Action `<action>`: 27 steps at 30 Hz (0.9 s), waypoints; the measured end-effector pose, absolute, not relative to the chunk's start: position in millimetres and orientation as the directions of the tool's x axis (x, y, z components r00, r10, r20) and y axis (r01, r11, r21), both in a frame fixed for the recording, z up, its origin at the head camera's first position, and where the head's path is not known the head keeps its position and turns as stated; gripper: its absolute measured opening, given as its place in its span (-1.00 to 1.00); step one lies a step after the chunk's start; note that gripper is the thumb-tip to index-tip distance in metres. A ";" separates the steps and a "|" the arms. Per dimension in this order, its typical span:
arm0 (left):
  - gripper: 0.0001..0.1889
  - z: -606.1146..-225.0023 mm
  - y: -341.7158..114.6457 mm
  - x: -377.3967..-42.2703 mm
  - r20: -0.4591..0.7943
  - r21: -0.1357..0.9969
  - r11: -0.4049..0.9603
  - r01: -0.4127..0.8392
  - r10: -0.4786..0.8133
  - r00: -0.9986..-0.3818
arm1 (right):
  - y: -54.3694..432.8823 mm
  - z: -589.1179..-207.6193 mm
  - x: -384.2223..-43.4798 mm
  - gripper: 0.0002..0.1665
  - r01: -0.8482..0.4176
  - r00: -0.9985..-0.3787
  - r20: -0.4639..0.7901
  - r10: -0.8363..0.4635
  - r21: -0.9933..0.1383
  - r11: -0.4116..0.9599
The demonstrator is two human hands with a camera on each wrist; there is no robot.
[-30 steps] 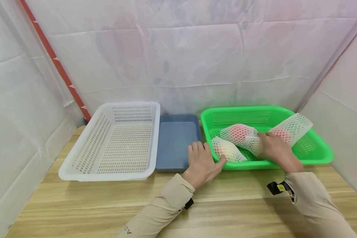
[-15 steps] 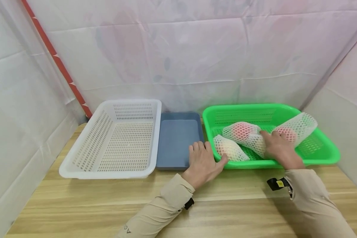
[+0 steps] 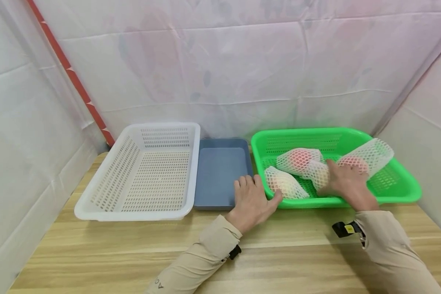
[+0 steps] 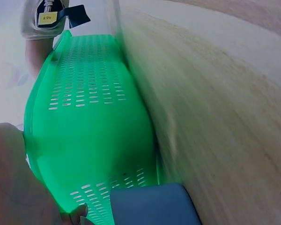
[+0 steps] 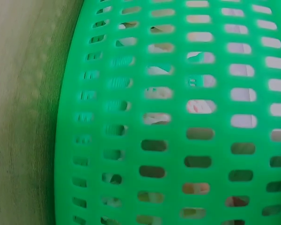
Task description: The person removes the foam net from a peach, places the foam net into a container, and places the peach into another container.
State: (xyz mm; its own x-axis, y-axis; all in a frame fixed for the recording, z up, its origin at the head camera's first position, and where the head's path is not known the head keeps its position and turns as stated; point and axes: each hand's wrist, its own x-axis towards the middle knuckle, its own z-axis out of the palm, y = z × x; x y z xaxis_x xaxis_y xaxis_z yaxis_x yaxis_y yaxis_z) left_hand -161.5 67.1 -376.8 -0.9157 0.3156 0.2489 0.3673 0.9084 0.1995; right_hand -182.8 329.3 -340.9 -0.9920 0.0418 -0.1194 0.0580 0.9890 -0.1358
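In the head view, a green basket (image 3: 297,203) holds several fruits in white foam netting. My right hand (image 3: 347,181) reaches over its front edge and grips a pale netted fruit (image 3: 320,179), partly covered by the hand. Left of that lie a reddish netted fruit (image 3: 300,158) and a yellowish one (image 3: 284,183). Another reddish fruit (image 3: 354,163), in a long net sleeve, leans toward the right rim. My left hand (image 3: 251,204) holds the basket's front left corner, thumb on the rim, fingers down outside. The right wrist view shows the basket's slotted wall (image 5: 178,133), with the hand mostly hidden behind it.
A blue-grey tray (image 3: 220,175) sits between the green basket and a white slotted basket (image 3: 161,216) on the left. All stand on a wood-grain table (image 3: 279,253). A white patterned sheet (image 3: 235,73) hangs close behind them.
The head view has shifted slightly. My right hand has moved a little within the green basket, and the netting beside it has shifted. My left hand stays at the corner.
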 end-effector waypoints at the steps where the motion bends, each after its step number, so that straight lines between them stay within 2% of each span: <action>1: -0.46 -376.8 67.3 -161.0 0.245 0.201 0.908 0.367 0.316 -0.917 | 329.5 -340.8 -182.3 0.33 0.061 -0.992 -0.120 0.044 -0.140 0.988; 6: -0.45 -375.7 67.7 -159.3 0.228 0.200 0.911 0.362 0.316 -0.921 | 330.3 -340.6 -180.9 0.37 0.054 -0.994 -0.104 0.037 -0.162 0.985; 12: -0.43 -372.9 68.8 -158.6 0.212 0.208 0.911 0.358 0.315 -0.925 | 325.2 -340.2 -183.3 0.33 0.049 -0.999 -0.004 0.049 -0.192 0.980; 17: -0.34 -369.8 65.3 -155.4 0.207 0.225 0.902 0.368 0.325 -0.923 | 316.5 -335.9 -181.8 0.33 0.043 -0.996 0.063 0.055 -0.175 0.984; 23: -0.29 -365.3 49.4 -150.1 0.174 0.291 0.873 0.392 0.355 -0.919 | 299.6 -321.1 -159.7 0.18 -0.029 -0.974 0.229 0.001 -0.131 0.991; 27: -0.32 -364.1 32.3 -149.1 0.161 0.303 0.861 0.408 0.376 -0.912 | 282.4 -311.7 -135.3 0.19 -0.125 -0.925 0.372 -0.080 -0.099 0.987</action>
